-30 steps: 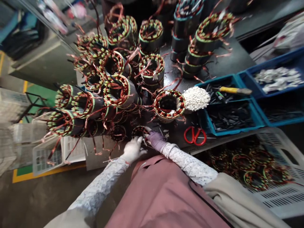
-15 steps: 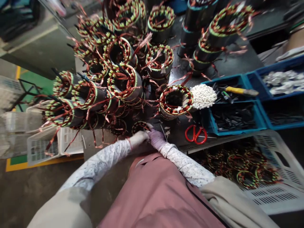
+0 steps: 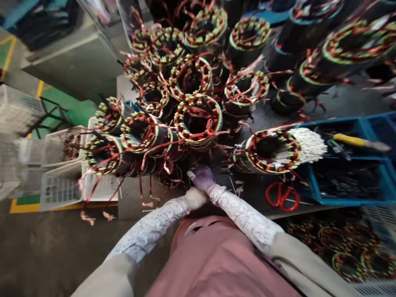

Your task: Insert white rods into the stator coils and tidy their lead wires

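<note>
My left hand (image 3: 196,199), in a pale glove, lies low at the bench's front edge. Its fingers are hidden against my right hand (image 3: 202,180). That one wears a purple glove and appears closed, with one digit pointing up and left; whatever it grips is hidden and blurred. Just left of both hands, a wound motor stator (image 3: 170,176) sits in shadow. Behind them stands a larger stator (image 3: 198,121) with copper windings and loose reddish leads. To the right is another stator (image 3: 272,152), upright, with white sticks (image 3: 307,145) bunched beside it.
Several stators (image 3: 139,132) crowd the left of the bench, their leads hanging over the edge. Red-handled scissors (image 3: 282,197) lie at right. Blue bins (image 3: 346,202) hold black pieces, and a yellow-handled tool (image 3: 352,139) rests across them. White crates (image 3: 62,194) stand lower left.
The view has swung left, so the bench contents sit farther right. Relative to the bench, my hands have shifted left. The small wound ring seen at my fingertips before is no longer visible there.
</note>
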The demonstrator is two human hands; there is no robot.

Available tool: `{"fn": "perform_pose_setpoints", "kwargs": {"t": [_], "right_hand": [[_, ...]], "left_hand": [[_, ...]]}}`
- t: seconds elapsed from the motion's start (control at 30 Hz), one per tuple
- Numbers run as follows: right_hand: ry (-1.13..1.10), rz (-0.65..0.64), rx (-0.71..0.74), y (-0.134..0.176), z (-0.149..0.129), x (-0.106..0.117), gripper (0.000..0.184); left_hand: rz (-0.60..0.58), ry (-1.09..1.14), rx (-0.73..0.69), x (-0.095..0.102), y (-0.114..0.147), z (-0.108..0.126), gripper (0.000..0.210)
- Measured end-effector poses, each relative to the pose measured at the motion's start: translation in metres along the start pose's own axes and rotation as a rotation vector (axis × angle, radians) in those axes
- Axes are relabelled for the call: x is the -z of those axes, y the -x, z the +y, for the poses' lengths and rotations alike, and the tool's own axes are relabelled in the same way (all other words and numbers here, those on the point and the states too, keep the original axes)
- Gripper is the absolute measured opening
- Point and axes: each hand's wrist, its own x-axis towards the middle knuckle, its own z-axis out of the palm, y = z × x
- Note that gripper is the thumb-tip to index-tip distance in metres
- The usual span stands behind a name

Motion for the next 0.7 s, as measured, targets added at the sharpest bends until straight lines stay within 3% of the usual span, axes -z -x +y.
{"fn": "perform_pose_setpoints", "kwargs": {"t": [0.1,0.23,0.3,0.37,0.47,0.53,0.6,0.7], "right_hand": [[0.032,0.013,-0.017,0.009,-0.006,0.011,0.030],[-0.088,0.117,0.087,0.065,0.025,0.036,0.042],[-0.095,0.084,0.116,0.089,0.039,0.034,0.038],[-0.085,0.062,0.097,0.102,0.045,0.023,0.034],[-0.097,0.099,0.037,0.107,0.041,0.004,0.031],[-0.135,0.129,-0.001,0.107,0.038,0.001,0.027],[-0.195,0.200,-0.054,0.109,0.042,0.009,0.022],[-0.248,0.408,-0.170,0.117,0.064,0.037,0.022]], "left_hand": [[-0.022,-0.022,-0.108,0.011,0.011,-0.011,0.031],[-0.001,-0.073,-0.266,0.031,0.061,-0.031,0.029],[0.057,-0.146,-0.258,0.037,0.086,-0.045,0.031],[0.143,-0.233,-0.162,0.041,0.101,-0.061,0.034],[0.173,-0.322,0.024,0.048,0.099,-0.083,0.037],[0.143,-0.357,0.056,0.053,0.086,-0.091,0.038],[0.140,-0.385,0.020,0.054,0.073,-0.094,0.040],[0.165,-0.422,-0.032,0.048,0.066,-0.096,0.042]]}}
